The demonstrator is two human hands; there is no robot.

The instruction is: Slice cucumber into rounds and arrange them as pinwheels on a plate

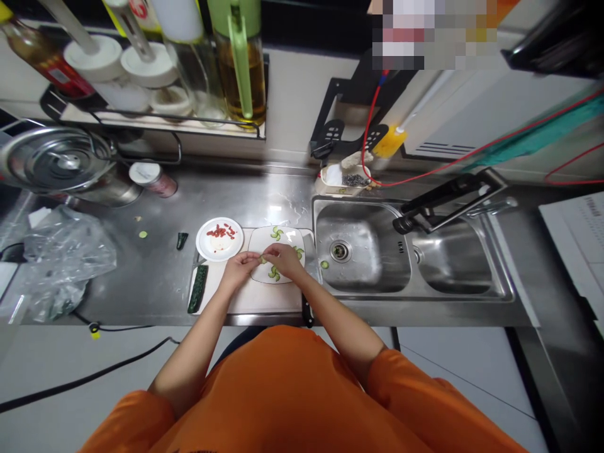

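Note:
My left hand (241, 269) and my right hand (284, 259) meet over the left part of a squarish white plate (292, 234). The fingertips of both pinch a small pale-green cucumber slice (263, 259), largely covered by the fingers. Green-edged cucumber slices (276, 233) lie on that plate in curved fan-like groups. Left of it, a round white plate (204, 245) carries small red pieces (221, 231). A length of dark green cucumber (197, 289) rests on the white cutting board (245, 304). At the board's right edge is a knife, its black handle (307, 311) toward me.
A cucumber end (182, 240) lies on the steel counter (141, 270). Further left are a plastic bag (70, 258), a lidded steel pot (61, 160) and a canister (153, 179). Bottles (238, 69) stand on a rack. A double sink (372, 239) with a faucet is at right.

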